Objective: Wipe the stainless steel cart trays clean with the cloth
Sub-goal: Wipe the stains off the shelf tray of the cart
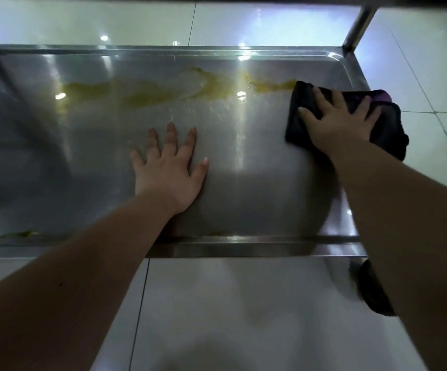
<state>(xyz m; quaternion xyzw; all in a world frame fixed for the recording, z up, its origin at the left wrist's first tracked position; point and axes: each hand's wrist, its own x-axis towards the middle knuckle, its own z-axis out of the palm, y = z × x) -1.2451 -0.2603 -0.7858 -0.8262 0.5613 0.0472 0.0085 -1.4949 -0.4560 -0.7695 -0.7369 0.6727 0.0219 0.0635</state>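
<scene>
Right grip [340, 121] spread flat on cloth [389, 127] at tray [246, 178] right edge; left grip [169, 170] spread mid-tray

Grey stainless steel cart tray [83, 162]: yellow-green smear [147, 92]. Folded cloth [385, 129]: black, purple edge. Glossy floor tiles [217, 303]: white.

No readable text, label, brand or number shows on anything in view.
</scene>
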